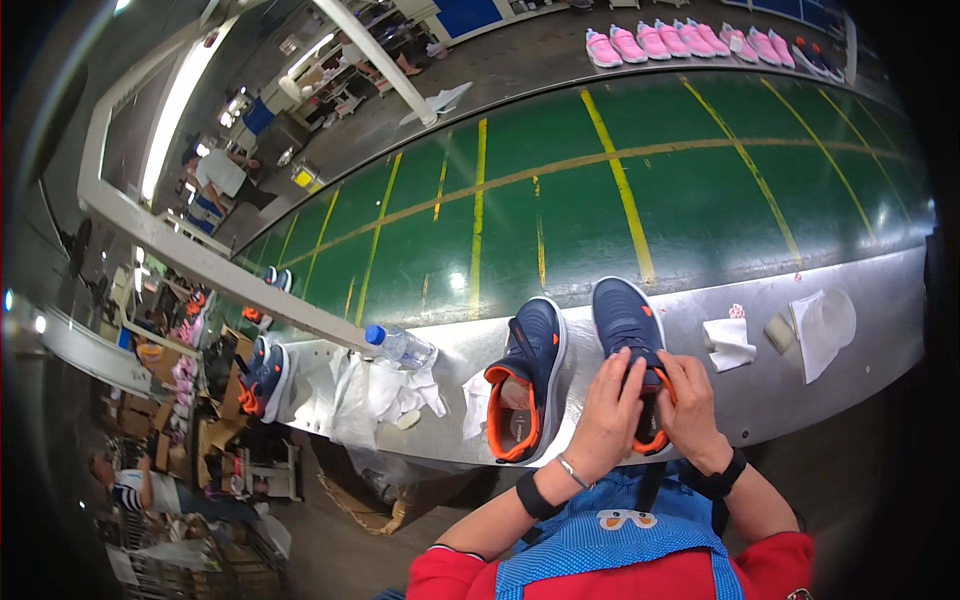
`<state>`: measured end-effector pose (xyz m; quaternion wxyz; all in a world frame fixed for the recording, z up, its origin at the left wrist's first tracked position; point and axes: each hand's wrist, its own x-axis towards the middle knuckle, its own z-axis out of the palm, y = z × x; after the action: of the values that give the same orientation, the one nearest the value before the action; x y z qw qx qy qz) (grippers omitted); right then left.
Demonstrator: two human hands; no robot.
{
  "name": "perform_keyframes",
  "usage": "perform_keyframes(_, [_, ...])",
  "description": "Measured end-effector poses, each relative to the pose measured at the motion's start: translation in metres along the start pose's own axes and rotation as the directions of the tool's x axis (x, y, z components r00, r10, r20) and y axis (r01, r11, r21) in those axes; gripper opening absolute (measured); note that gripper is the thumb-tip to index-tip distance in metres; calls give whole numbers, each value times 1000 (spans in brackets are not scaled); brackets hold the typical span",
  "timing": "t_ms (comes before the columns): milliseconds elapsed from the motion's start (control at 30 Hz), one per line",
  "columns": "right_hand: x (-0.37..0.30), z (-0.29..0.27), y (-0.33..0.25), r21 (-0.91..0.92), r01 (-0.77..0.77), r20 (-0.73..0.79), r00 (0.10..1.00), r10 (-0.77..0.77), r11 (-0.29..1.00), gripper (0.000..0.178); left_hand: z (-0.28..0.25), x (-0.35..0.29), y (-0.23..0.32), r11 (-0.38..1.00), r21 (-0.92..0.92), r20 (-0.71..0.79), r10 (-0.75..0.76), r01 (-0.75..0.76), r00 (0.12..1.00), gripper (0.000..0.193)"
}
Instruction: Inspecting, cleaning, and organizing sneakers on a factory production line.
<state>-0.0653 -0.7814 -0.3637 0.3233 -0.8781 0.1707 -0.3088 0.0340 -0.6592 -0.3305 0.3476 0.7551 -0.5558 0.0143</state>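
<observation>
A navy sneaker with an orange lining stands on the metal ledge, its toe pointing away from me. My left hand grips the left side of its opening, fingers bent over the tongue area. On the opposite side of the opening, my right hand holds the collar between thumb and fingers. Both hands cover much of the shoe's upper middle, so what the fingertips press there is hidden. Just left of it stands the matching navy sneaker, untouched, its orange-lined opening facing me.
Beyond the ledge runs a green conveyor belt with yellow lines. A water bottle and crumpled paper lie left; a white cloth and a white roll lie right. Pink sneakers line the far side. A metal frame post crosses the left.
</observation>
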Motion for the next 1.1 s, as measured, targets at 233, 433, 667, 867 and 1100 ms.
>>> perform_keyframes(233, [23,-47,-24,-80,-90,-10,996,90,993,44,-103,-23,-51,988,67,-319,-112,141,941,43])
perform_keyframes(433, [61,13,-99,186,187,524,811,-259,964,23,-100,-61,-115,898,-139,-152,-436,417,887,56])
perform_keyframes(667, [62,80,-75,-83,227,590,796,-136,970,18,-74,-68,-105,810,-297,-16,-533,505,846,50])
perform_keyframes(867, [65,79,-66,16,-56,488,872,41,998,20,-58,-78,-112,923,-246,-254,-355,295,899,40])
perform_keyframes(1100, [65,72,-63,87,-33,485,874,-14,996,24,-57,-82,-124,942,-252,-260,-288,223,922,27])
